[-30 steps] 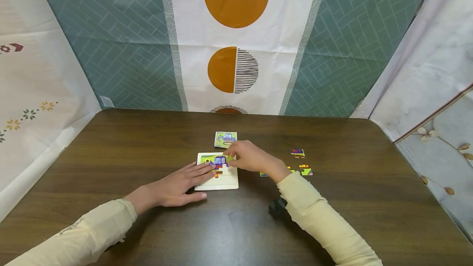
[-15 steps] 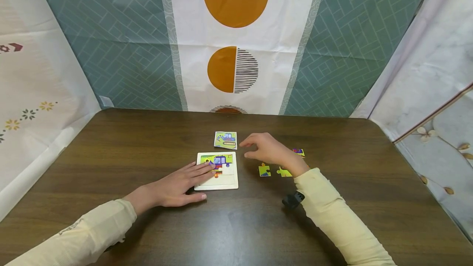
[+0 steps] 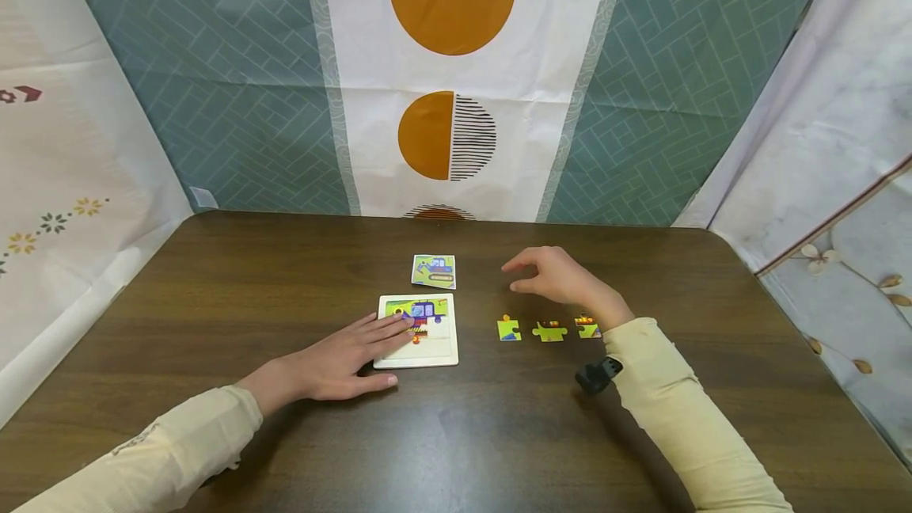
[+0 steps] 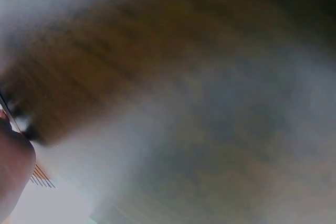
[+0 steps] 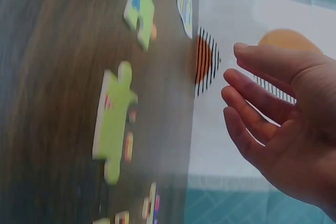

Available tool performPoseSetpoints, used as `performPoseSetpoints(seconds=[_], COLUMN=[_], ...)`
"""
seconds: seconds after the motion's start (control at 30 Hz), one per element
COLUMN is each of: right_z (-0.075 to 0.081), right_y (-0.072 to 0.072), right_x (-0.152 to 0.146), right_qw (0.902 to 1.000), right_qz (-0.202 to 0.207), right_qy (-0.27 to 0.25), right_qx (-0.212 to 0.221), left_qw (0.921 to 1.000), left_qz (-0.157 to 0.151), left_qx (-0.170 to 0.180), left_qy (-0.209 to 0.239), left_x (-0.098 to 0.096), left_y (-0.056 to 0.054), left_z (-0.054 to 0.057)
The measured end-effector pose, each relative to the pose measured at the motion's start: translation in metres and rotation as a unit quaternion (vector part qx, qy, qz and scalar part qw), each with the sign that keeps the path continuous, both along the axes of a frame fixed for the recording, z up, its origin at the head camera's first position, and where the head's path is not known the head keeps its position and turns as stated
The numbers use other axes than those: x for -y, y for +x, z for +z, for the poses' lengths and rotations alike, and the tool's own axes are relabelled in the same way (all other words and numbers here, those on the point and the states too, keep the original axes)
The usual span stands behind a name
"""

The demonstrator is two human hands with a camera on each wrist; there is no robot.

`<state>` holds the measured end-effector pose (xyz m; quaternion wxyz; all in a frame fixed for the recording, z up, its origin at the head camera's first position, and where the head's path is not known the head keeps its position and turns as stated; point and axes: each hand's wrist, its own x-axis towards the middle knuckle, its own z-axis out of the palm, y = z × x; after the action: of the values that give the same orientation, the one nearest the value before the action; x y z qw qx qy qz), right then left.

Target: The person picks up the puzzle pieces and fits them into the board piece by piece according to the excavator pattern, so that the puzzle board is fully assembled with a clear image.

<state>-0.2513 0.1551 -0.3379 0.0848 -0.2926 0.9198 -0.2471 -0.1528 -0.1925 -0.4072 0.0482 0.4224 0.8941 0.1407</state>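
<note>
My left hand (image 3: 331, 362) lies on the left side of a white puzzle tray (image 3: 443, 353), its fingers straight over part of the fitted pieces. A purple excavator cab (image 3: 423, 309) on green shows in the tray's upper part. Above the table hovers my right hand (image 3: 559, 275), its fingers loosely bent and nothing between them, as the right wrist view also shows. Below it lie loose jigsaw pieces: a green and blue one (image 3: 509, 330), a long green one (image 5: 113, 116) and a green and orange one (image 3: 587, 328). Another piece is only partly visible in the right wrist view.
Behind the tray lies a small picture card (image 3: 433, 271) of the excavator. The brown table (image 3: 299, 267) ends at a patterned cloth backdrop (image 3: 249, 101). A dark wrist device (image 3: 598, 375) sits under the right sleeve. The left wrist view is mostly blurred.
My right hand has left the tray and moved right to above the loose pieces, leaving a purple piece behind in the tray. The left hand has stayed in place.
</note>
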Motion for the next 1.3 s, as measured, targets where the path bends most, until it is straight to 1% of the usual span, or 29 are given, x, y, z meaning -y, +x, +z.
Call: performPoseSetpoints(seconds=[0.23,0.37,0.63,0.83,0.97,1.07,1.2,1.3], right_z=[0.000,-0.003,-0.017,-0.030,-0.034,-0.036,-0.039,-0.041], right_y=[-0.008,-0.011,-0.016,-0.016,-0.016,-0.015,-0.013,-0.013], right_x=[-0.025,-0.040,-0.072,-0.096,-0.103,-0.107,-0.111,-0.113], right_qw=[0.9984,0.9965,0.9934,0.9906,0.9895,0.9882,0.9868,0.9869], right_qz=[-0.034,-0.051,-0.080,-0.092,-0.095,-0.100,-0.105,-0.102], right_qy=[-0.027,-0.033,-0.035,-0.057,-0.066,-0.068,-0.070,-0.072], right_qx=[0.036,0.057,0.073,0.083,0.087,0.094,0.102,0.102], left_qw=[1.0000,1.0000,0.9999,0.9997,0.9996,0.9997,0.9998,0.9999], left_qz=[0.003,0.003,0.006,0.009,0.013,0.013,0.008,0.005], left_qx=[0.005,0.008,0.016,0.023,0.025,0.020,0.016,0.013], left_qy=[0.002,0.003,0.002,0.003,0.001,0.000,0.005,0.010], left_x=[0.001,0.001,-0.001,-0.003,-0.001,-0.001,-0.001,-0.001], left_y=[0.000,0.000,0.001,0.001,0.001,0.002,0.002,0.002], left_z=[0.000,0.001,0.002,0.002,0.003,0.002,0.001,0.001])
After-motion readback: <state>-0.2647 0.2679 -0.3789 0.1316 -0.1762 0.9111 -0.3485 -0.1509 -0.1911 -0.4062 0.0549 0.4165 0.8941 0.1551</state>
